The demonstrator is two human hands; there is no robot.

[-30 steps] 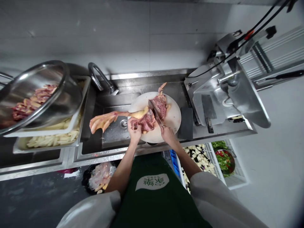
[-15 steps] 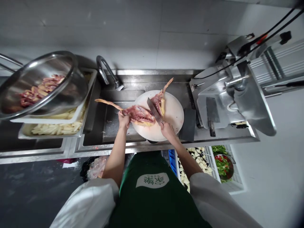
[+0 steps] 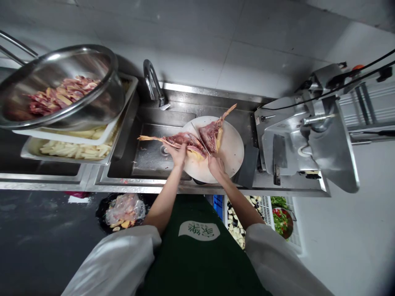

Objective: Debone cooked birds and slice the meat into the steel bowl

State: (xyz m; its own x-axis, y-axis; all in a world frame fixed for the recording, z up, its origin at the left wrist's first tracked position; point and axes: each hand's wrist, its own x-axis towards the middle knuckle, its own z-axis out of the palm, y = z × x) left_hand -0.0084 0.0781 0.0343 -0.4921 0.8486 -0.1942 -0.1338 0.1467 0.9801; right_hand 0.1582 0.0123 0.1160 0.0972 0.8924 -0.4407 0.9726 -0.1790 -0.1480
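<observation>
A raw poultry piece (image 3: 194, 144), its foot pointing left over the sink, lies partly on the round white cutting board (image 3: 233, 158). My left hand (image 3: 178, 155) grips this piece near its middle, close to the board's left rim. In my right hand (image 3: 216, 166) is the handle of a cleaver (image 3: 201, 139). Its blade stands nearly edge-on between that piece and a second poultry piece (image 3: 210, 135), whose foot points to the upper right. Whether the blade touches the board cannot be made out.
A steel bowl of cut meat (image 3: 64, 96) stands on stacked trays at left. Behind the sink (image 3: 148, 164) rises a faucet (image 3: 154, 84). A slicing machine (image 3: 311, 127) and a second cleaver (image 3: 279, 158) are at right. Below are a basket of cut vegetables (image 3: 236, 224) and a bagged pan (image 3: 125, 209).
My left hand has shifted from the leg end toward the middle of the left piece. The cleaver has turned from showing its flat side to nearly edge-on. The camera view has also tilted.
</observation>
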